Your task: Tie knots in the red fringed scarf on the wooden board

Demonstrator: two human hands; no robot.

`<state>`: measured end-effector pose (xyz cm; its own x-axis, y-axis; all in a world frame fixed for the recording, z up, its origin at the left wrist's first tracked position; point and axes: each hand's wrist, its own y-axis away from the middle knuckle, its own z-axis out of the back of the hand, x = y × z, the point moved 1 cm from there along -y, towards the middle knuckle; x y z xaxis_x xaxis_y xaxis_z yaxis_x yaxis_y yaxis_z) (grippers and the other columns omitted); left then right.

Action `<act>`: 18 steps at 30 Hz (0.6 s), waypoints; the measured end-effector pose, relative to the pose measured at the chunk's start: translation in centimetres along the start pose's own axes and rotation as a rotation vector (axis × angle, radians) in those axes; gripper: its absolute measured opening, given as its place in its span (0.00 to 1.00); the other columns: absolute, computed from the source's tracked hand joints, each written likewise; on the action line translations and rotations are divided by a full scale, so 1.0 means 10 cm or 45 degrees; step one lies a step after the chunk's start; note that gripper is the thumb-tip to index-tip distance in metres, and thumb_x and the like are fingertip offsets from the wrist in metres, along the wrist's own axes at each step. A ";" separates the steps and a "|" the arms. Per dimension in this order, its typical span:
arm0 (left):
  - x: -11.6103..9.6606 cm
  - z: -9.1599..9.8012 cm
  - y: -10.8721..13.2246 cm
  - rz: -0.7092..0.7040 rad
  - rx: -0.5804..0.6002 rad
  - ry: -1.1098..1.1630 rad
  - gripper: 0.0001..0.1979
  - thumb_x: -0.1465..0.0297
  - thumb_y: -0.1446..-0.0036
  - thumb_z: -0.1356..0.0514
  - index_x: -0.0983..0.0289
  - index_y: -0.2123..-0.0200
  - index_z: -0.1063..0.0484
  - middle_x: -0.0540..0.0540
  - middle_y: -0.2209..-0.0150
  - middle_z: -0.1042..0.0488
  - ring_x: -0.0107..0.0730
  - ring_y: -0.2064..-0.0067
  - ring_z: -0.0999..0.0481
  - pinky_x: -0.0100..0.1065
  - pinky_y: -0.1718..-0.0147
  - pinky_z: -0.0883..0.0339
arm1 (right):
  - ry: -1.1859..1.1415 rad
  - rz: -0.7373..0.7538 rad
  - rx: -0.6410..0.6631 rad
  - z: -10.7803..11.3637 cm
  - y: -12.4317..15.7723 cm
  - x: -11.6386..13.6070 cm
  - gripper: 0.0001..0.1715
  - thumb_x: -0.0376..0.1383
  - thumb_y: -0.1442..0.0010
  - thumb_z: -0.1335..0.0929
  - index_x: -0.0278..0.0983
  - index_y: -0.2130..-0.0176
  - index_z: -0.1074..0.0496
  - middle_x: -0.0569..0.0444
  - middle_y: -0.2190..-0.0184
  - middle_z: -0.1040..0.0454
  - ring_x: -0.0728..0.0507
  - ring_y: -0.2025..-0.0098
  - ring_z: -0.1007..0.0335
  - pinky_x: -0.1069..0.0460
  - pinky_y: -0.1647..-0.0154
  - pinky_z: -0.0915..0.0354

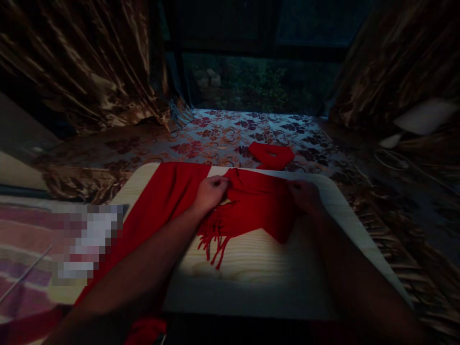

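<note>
A red fringed scarf [168,191] lies across a pale wooden board [251,268], its long part trailing off the near left. My left hand [210,191] is closed, pinching a fold of the scarf near the board's far edge. My right hand [304,195] rests closed on the other end of the same folded part. The fringe hangs toward me between my forearms. A second, small folded red cloth [272,155] lies beyond the board on the flowered bedspread [223,134].
Brown patterned curtains [82,67] hang at left and right of a dark window [258,81]. A striped cloth [21,254] lies at the near left. A white object [424,117] sits at the far right.
</note>
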<state>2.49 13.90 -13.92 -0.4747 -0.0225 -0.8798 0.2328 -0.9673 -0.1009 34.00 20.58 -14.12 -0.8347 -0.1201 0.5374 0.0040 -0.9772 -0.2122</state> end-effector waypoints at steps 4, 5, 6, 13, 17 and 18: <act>0.00 0.08 0.00 -0.229 -0.188 -0.213 0.19 0.64 0.43 0.40 0.65 0.51 0.20 0.60 0.51 0.20 0.42 0.49 0.22 0.42 0.44 0.33 | -0.030 0.283 -0.380 0.02 0.11 0.10 0.16 0.39 0.41 0.31 0.34 0.57 0.19 0.41 0.51 0.21 0.38 0.47 0.28 0.42 0.41 0.36; -0.04 0.10 0.03 -0.339 -0.259 -0.318 0.19 0.64 0.43 0.40 0.65 0.51 0.20 0.62 0.48 0.22 0.44 0.46 0.24 0.44 0.42 0.35 | -0.037 0.351 -0.409 0.03 0.15 0.15 0.14 0.39 0.41 0.31 0.34 0.59 0.19 0.42 0.53 0.21 0.38 0.49 0.28 0.43 0.42 0.36; -0.09 0.11 0.07 -0.447 -0.299 -0.405 0.19 0.64 0.42 0.40 0.65 0.51 0.20 0.62 0.47 0.23 0.45 0.45 0.26 0.45 0.41 0.36 | -0.053 0.417 -0.385 0.03 0.19 0.21 0.11 0.38 0.40 0.31 0.35 0.62 0.19 0.43 0.56 0.20 0.39 0.51 0.27 0.44 0.44 0.35; -0.31 -0.03 0.46 -0.915 0.514 -0.762 0.33 0.54 0.37 0.42 0.58 0.32 0.37 0.60 0.30 0.39 0.50 0.30 0.41 0.54 0.34 0.47 | -0.030 0.846 0.131 -0.16 0.40 0.47 0.09 0.36 0.39 0.31 0.36 0.60 0.20 0.48 0.58 0.20 0.42 0.56 0.28 0.46 0.49 0.36; -0.32 -0.09 0.52 -0.791 0.802 -0.947 0.37 0.45 0.36 0.49 0.57 0.30 0.42 0.61 0.29 0.42 0.53 0.28 0.46 0.60 0.33 0.51 | 0.010 0.785 0.191 -0.20 0.36 0.42 0.11 0.40 0.38 0.29 0.37 0.60 0.19 0.49 0.58 0.21 0.42 0.56 0.29 0.46 0.49 0.38; -0.35 -0.11 0.52 -0.766 0.817 -0.969 0.36 0.45 0.35 0.51 0.57 0.31 0.40 0.60 0.30 0.40 0.53 0.28 0.45 0.60 0.33 0.51 | 0.010 0.779 0.205 -0.19 0.36 0.42 0.11 0.41 0.38 0.30 0.37 0.61 0.19 0.49 0.59 0.21 0.42 0.56 0.29 0.47 0.49 0.39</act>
<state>6.26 9.23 -11.86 -0.8004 0.5486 -0.2416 -0.5727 -0.8189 0.0380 29.48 16.93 -14.20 -0.6589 -0.6650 0.3515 0.5643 -0.7461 -0.3534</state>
